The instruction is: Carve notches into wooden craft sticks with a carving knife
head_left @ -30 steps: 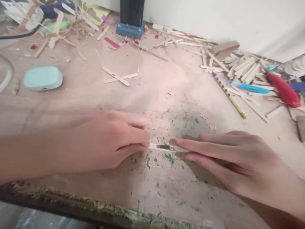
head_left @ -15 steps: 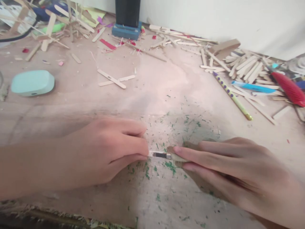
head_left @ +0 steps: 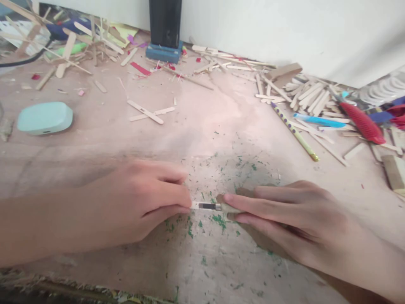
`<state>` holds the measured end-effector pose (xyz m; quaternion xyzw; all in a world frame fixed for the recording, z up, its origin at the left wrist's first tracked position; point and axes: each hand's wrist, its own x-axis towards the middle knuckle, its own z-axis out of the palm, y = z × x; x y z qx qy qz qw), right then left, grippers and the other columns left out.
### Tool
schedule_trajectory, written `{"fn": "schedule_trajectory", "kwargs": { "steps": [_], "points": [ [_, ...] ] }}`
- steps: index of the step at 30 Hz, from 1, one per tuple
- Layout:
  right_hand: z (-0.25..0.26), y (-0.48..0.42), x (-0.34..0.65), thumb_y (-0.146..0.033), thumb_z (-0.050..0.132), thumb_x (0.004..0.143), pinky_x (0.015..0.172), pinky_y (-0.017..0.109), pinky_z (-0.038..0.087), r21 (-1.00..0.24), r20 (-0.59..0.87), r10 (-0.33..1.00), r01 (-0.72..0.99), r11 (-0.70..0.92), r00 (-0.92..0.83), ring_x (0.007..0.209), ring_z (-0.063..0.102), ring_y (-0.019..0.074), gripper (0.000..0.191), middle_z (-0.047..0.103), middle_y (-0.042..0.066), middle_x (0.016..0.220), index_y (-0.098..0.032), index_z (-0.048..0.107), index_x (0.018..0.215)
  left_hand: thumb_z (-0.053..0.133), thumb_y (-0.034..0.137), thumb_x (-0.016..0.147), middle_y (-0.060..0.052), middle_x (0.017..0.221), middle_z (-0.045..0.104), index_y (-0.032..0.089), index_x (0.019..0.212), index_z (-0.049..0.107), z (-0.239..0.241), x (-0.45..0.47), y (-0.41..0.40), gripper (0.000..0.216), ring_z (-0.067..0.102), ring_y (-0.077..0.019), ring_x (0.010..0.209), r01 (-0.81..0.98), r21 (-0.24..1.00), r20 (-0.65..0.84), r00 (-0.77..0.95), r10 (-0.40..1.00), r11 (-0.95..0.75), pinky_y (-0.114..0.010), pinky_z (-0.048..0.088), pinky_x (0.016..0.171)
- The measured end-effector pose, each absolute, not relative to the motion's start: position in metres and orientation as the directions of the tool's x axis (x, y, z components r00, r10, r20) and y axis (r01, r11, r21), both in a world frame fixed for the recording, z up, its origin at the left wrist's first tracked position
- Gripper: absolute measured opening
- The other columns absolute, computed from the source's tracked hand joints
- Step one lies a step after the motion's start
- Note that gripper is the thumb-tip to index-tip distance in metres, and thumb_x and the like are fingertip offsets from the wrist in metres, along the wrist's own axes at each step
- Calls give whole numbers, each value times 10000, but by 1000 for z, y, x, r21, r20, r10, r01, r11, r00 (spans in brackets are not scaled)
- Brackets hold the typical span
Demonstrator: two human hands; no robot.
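Note:
My left hand (head_left: 152,200) is closed in a pinch on one end of a slim whitish stick (head_left: 195,205), which has a dark rectangular section and a small silvery end piece. From the other side, my right hand (head_left: 294,221) pinches a pale tan, flat piece (head_left: 228,209) between thumb and fingers. The tan piece meets the silvery end of the stick; whether it wraps around it I cannot tell. Both hands rest low over the tabletop (head_left: 205,139). Green shavings (head_left: 220,221) are scattered beneath and around them.
Two crossed craft sticks (head_left: 146,112) lie beyond my left hand, with a mint-green case (head_left: 45,118) farther left. A dotted pencil (head_left: 294,131), blue pen (head_left: 319,120), red-handled tool (head_left: 362,122) and a stick pile (head_left: 311,95) lie right. A black upright object (head_left: 165,23) stands behind.
The view has shifted slightly, bringing more of the right side into sight. Both hands keep nearly the same pose, and the stick stays between them.

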<state>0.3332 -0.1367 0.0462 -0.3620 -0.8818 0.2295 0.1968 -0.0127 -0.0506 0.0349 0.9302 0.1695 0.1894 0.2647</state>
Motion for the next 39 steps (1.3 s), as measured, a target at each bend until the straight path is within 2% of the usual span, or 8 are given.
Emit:
{"fn": "schedule_trajectory", "kwargs": {
  "steps": [3,8,14,18,21,29,34,39],
  "points": [
    [45,-136,332,-248,623,1389,616,296,535,-548,191,734,549,631,-652,702,776,125,328,864,19,986,-227,821,1649,490,174,1384,31,863,760,214,1023,939,34,-14,-51,577,706,-116,726,211,560,270,867,418,-801,-287,503,691],
    [44,-137,331,-258,627,1392,604,273,480,-535,221,722,538,651,-655,658,704,107,305,759,-21,888,-182,850,1585,496,180,1382,32,875,770,220,1015,927,33,-11,-51,567,731,-113,744,207,565,274,866,419,-798,-286,515,701],
    [47,-138,333,-233,599,1392,602,287,499,-532,210,728,549,645,-652,680,743,120,368,763,-27,892,-241,794,1703,478,137,1358,38,876,735,232,990,904,30,-10,-55,571,695,-101,714,209,578,287,852,437,-788,-282,497,665],
    [49,-139,333,-226,589,1393,616,287,518,-524,189,733,564,638,-653,678,736,114,309,806,-13,926,-214,814,1604,468,122,1365,38,869,699,220,992,890,29,-12,-59,571,686,-105,734,209,575,301,845,442,-791,-274,499,680],
    [47,-141,329,-260,570,1405,596,280,489,-532,218,730,548,645,-647,655,706,104,305,741,-39,859,-203,833,1550,455,138,1378,42,850,672,220,981,886,30,-13,-60,592,671,-104,720,196,573,306,849,430,-795,-271,489,675],
    [43,-142,328,-276,632,1389,589,297,490,-536,226,773,587,606,-592,671,734,120,314,729,-45,867,-295,808,1648,438,177,1406,46,890,739,239,999,909,31,-10,-55,625,700,-95,728,206,557,286,862,419,-804,-271,498,697],
    [45,-140,329,-277,666,1376,591,289,526,-518,222,794,621,588,-566,681,777,123,268,803,-29,894,-262,866,1554,480,205,1406,30,912,764,229,1032,908,31,-12,-54,569,709,-124,749,204,549,280,869,408,-810,-299,496,710],
    [46,-137,328,-293,640,1381,581,287,617,-477,264,794,642,601,-547,691,870,154,300,945,6,989,-273,917,1495,664,81,1304,18,960,760,208,1084,890,25,-12,-52,340,673,-146,805,162,671,246,872,423,-723,-304,479,752]
  ]
}}
